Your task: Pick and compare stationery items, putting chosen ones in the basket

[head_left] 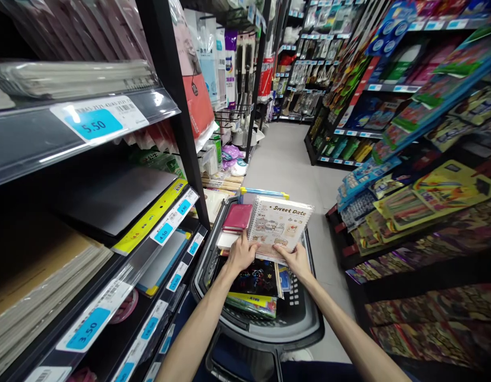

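A spiral notebook (280, 220) with "Sweet Date" and cartoon animals on its cover is tilted up over a dark shopping basket (265, 334). My right hand (296, 260) grips its lower right corner, thumb on the cover. At the lower left edge, my left hand (241, 255) holds it with the thumb against the front; the other fingers are partly hidden. A dark red notebook (237, 216) lies beside it in the basket, above a white item (226, 240). Below my hands are a black patterned packet (257, 278) and a yellow-green packet (255, 305).
Shelves with price labels (98, 124) run close along the left, holding paper goods and a black folder (122, 196). Racks of hanging packets (448, 196) line the right. A grey floor aisle (285, 154) leads ahead between them to more shelves (309, 58).
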Demonstrator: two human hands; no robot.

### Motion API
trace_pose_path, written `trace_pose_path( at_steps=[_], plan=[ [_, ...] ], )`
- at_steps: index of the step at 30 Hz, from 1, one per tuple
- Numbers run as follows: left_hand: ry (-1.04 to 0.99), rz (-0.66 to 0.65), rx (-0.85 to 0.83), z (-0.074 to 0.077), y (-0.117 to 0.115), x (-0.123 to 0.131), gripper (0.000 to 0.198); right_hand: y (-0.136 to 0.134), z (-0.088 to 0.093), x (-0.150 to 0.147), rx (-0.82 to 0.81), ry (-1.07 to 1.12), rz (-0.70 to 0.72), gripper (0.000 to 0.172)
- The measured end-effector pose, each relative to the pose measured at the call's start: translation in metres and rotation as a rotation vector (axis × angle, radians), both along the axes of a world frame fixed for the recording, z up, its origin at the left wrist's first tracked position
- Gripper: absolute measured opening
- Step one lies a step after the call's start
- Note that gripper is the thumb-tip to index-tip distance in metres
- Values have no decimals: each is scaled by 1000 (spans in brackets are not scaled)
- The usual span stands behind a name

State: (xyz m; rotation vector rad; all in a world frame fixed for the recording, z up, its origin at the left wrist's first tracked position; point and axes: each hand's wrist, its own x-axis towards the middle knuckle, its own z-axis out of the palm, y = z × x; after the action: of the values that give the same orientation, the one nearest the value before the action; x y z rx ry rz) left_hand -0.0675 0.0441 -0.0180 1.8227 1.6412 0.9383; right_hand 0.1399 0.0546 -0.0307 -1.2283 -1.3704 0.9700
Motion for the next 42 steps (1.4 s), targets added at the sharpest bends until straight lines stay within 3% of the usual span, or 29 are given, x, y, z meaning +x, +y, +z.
trace_pose_path(
  at_steps=[24, 42],
  plan=[
    [78, 5, 36, -3, 4, 0, 61, 1, 4, -2, -7, 26, 25, 54],
    [-2, -10, 26, -4, 4, 0, 63, 0, 8, -3, -26, 39, 31, 52]
  ],
)
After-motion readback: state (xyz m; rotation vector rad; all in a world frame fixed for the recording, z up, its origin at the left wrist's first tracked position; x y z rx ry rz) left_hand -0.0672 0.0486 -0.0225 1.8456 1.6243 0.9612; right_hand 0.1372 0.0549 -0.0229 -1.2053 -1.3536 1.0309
